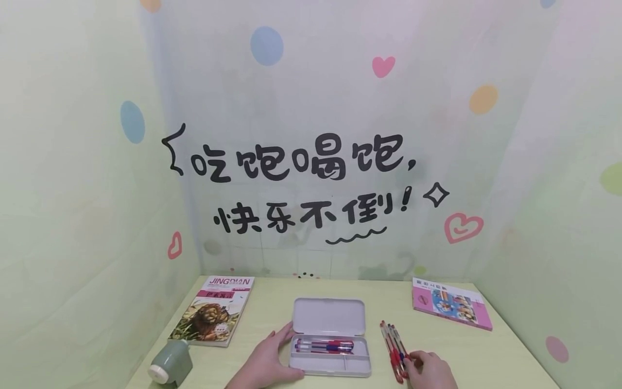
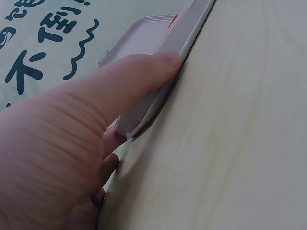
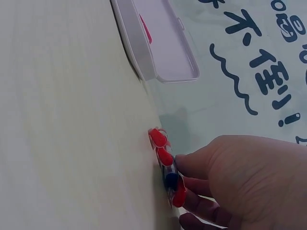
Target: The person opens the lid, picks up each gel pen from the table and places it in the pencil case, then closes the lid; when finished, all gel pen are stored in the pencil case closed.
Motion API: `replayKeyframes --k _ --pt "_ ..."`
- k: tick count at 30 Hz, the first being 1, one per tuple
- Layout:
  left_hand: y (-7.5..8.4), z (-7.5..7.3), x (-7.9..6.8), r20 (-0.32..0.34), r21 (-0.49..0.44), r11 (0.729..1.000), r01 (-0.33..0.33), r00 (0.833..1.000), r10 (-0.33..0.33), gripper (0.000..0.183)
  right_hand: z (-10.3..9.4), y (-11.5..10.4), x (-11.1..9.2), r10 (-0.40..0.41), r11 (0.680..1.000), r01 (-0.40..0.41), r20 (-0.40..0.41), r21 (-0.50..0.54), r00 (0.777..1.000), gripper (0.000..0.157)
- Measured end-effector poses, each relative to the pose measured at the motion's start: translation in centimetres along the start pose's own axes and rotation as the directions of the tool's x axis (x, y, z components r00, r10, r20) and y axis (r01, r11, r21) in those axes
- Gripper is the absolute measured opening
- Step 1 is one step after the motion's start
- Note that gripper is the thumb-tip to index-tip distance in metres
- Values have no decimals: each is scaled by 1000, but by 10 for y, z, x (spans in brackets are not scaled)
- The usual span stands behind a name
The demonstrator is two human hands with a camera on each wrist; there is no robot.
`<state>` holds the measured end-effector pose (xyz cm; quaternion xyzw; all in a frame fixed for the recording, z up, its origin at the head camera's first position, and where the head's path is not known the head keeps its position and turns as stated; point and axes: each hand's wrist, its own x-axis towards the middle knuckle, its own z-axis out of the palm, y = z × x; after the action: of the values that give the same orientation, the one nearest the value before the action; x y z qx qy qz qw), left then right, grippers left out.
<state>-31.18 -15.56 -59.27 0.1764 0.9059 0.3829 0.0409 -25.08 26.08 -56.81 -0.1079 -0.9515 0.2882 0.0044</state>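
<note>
Pens (image 1: 392, 352) pinched in our right hand (image 1: 430, 370), pencil case (image 1: 318, 363) gripped in our left hand (image 1: 267, 363).
Our left thumb and fingers hold the left end of the case, lid up on the counter (image 1: 262, 313), with more pens (image 1: 330, 344) in its back compartment; our right fingers grasp the bundle's near ends, just right of the case.

It's the right hand (image 3: 240, 179) on a bunch of pens (image 3: 165, 157), thumb and fingers pinching, red ends showing plus one blue, right by the pale tabletop (image 3: 72, 120)! Apart from them, the case (image 3: 135, 40) sits open, lid (image 3: 173, 55) angled back, red sliver (image 3: 146, 29) inside; black characters (image 3: 242, 25) and a wavy line (image 3: 233, 76) mark the wall (image 3: 201, 112).
</note>
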Motion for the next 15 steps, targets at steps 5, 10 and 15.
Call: replayKeyframes --k 5,10,15 --pt "1 0 0 -1 4 1000 2 1000 -2 129 0 0 1 55 998 -55 6 41 998 34" --pt "0 0 -1 -11 7 1000 -3 1000 4 130 1 2 0 84 995 -83 -10 48 996 33" --pt "0 0 -2 -15 -1 1000 -11 1000 11 130 1 2 -2 104 993 -103 -25 60 994 31"
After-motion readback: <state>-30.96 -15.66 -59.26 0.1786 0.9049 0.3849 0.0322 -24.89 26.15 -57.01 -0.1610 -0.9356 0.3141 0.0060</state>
